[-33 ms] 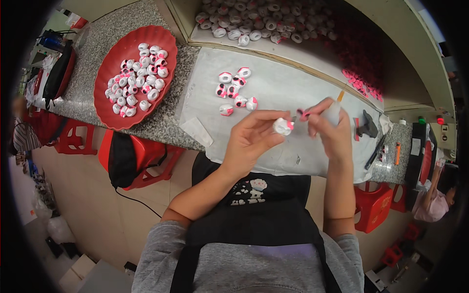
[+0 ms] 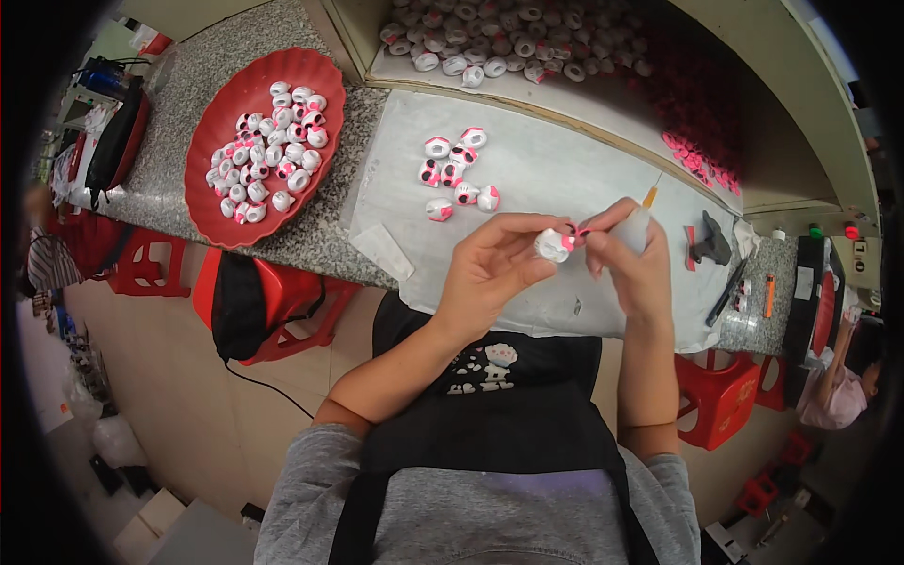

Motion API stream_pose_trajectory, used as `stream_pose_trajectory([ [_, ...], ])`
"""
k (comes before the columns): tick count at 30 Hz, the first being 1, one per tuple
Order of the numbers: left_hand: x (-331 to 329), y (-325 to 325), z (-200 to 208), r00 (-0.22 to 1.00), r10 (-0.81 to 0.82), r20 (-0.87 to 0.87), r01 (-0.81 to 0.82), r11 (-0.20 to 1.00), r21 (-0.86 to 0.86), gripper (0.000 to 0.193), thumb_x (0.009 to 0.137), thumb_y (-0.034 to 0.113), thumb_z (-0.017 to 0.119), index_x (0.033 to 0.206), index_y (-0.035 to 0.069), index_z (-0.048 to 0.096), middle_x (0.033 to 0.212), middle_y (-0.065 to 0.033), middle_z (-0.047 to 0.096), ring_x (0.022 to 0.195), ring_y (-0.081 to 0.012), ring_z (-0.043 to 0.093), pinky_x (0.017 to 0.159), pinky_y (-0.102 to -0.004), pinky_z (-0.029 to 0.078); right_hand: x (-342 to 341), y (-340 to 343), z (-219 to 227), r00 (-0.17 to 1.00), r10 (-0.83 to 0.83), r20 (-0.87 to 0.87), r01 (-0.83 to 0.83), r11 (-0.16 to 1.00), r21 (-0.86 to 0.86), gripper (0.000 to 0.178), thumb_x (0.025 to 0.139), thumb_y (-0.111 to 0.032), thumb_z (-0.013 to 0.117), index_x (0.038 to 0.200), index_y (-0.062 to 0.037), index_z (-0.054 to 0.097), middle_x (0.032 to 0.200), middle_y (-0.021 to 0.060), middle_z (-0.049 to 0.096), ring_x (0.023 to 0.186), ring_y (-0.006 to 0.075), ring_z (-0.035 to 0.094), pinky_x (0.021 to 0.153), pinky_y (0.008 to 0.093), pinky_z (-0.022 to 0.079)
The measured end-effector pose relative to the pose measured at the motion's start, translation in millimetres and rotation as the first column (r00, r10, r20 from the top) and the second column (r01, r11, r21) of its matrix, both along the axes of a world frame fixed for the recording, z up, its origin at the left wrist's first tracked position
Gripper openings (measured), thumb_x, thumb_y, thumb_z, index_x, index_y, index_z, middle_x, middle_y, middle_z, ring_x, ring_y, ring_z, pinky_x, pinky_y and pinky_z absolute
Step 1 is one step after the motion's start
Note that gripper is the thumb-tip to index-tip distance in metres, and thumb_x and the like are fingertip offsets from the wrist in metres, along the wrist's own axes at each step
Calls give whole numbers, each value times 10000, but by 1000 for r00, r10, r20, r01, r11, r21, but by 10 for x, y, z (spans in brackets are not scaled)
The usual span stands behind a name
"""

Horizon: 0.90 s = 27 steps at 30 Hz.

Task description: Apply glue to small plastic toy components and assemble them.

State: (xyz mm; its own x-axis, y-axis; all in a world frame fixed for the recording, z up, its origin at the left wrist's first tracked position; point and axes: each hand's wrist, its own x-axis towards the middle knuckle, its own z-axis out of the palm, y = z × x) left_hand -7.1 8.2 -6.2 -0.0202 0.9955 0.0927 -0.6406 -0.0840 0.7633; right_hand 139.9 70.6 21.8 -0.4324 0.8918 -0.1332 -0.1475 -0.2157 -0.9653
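Between the thumb and fingers of my left hand point(image 2: 492, 268) is a small white toy head point(image 2: 554, 247) with pink on one side. My right hand point(image 2: 638, 259) pinches a small pink-and-black piece point(image 2: 580, 233), which meets the toy head's pink side or sits right against it. That same hand also carries a translucent squeeze bottle point(image 2: 633, 229) with an orange nozzle point(image 2: 650, 196) pointing away from me. Several similar white, pink and black heads point(image 2: 452, 173) lie on the white sheet point(image 2: 395, 179) beyond my left hand.
A red scalloped tray point(image 2: 209, 202) of such heads stands at left on the granite counter point(image 2: 363, 118). The shelf ahead holds piles of white heads point(image 2: 494, 66) and pink pieces point(image 2: 702, 165). A dark cloth point(image 2: 713, 240) and an orange stick point(image 2: 768, 297) lie at right. Red stools point(image 2: 720, 400) stand below.
My right hand has moved left, bringing the pink-and-black piece up to the white toy head. My left hand has barely shifted and still holds the head.
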Motion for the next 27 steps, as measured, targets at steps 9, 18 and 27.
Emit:
stream_pose_trajectory([
  [9,67,-157,18,992,-56,-116,58,998,10,347,685,-48,544,1014,-23,435,990,-156,505,977,-212,463,841,-302,353,-39,-400,-99,977,-194,94,166,956,243,83,669,51,568,696,7,504,714,27,515,593,81,473,519,197,388],
  [18,139,-197,-5,999,-23,-38,23,1000,15,351,688,-8,564,1016,-12,439,979,-154,507,951,-191,468,824,-282,350,-2,-423,-81,905,-312,290,73,784,616,355,565,102,561,889,-44,580,697,63,513,642,141,525,575,217,413],
  [27,160,-199,-27,999,-22,-46,21,1000,-23,338,705,0,551,1020,-12,432,991,-160,503,943,-189,477,822,-288,358,63,-402,-75,910,-247,334,13,820,572,215,623,109,512,812,13,547,724,64,520,647,116,515,570,202,399],
])
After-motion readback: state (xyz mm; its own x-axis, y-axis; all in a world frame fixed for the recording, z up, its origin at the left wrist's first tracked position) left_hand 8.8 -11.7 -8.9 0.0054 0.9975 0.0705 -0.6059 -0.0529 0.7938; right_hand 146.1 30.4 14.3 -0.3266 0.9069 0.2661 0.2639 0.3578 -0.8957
